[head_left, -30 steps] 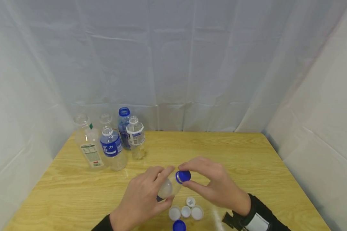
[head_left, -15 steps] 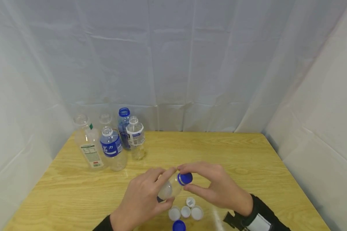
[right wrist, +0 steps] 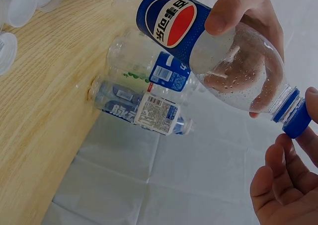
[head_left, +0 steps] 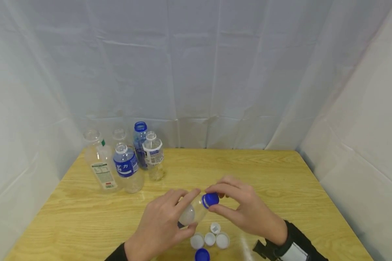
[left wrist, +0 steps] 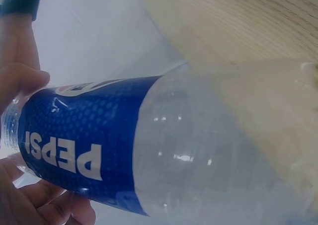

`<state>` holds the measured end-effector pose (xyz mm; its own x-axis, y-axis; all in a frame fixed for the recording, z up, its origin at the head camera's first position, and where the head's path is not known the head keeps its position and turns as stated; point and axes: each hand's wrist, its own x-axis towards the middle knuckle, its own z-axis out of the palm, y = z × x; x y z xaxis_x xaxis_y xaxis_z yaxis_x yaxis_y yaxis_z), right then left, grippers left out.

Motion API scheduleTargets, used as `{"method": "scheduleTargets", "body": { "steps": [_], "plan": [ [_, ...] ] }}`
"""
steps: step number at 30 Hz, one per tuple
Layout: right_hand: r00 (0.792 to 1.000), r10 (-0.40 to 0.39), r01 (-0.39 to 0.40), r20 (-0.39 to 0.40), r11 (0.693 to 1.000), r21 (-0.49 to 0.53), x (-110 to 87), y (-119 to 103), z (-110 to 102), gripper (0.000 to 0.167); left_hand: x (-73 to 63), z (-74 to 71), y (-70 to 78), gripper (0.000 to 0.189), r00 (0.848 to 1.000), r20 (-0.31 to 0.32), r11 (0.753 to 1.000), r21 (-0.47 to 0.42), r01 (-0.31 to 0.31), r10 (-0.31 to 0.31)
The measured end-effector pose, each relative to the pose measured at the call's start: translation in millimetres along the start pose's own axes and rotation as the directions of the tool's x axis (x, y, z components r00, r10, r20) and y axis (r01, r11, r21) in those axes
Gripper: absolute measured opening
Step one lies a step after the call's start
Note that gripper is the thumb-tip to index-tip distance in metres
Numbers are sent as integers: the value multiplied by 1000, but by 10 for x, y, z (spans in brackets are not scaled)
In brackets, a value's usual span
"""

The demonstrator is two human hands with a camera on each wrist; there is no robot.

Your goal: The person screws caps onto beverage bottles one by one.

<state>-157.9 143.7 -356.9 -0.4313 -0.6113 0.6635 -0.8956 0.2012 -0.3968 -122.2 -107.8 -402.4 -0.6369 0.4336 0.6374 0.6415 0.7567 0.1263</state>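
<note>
My left hand [head_left: 163, 219] grips a clear plastic Pepsi bottle [right wrist: 238, 68] round its shoulder and holds it tilted over the table, neck to the right. Its blue label [left wrist: 84, 140] fills much of the left wrist view. At the mouth is a blue bottle cap [head_left: 211, 199], pinched by the thumb and forefinger of my right hand [head_left: 246, 208]. In the right wrist view, a strip of neck shows between the cap and a blue ring [right wrist: 286, 104] below it. My other right fingers curl loosely beside the cap.
Several uncapped bottles stand at the table's back left, among them a blue-labelled one [head_left: 125, 168] and a blue-tinted one [head_left: 139, 141]. Near the front edge lie several white caps [head_left: 210, 239] and a blue cap [head_left: 202, 255]. White sheeting [head_left: 196, 72] surrounds the wooden table [head_left: 248, 166].
The blue cap and bottle neck have shifted slightly right. My right fingers have changed their hold round the cap. My left hand has stayed nearly still, as have the standing bottles.
</note>
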Motion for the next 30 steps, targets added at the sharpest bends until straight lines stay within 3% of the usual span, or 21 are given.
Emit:
{"method": "scheduleTargets", "body": {
  "steps": [16,25,30],
  "plan": [
    [996,10,-9,85,1000,-9,-17,-11,-67,38,28,0,9,80,1000,21,1000,-10,-7,8],
    [998,39,-27,50,976,-216,-25,-11,-20,24,27,23,30,84,999,15,999,2,-47,47],
    [1000,-3,4,4,933,-359,-17,13,29,40,35,37,51,83,998,23,998,16,-66,66]
  ]
}}
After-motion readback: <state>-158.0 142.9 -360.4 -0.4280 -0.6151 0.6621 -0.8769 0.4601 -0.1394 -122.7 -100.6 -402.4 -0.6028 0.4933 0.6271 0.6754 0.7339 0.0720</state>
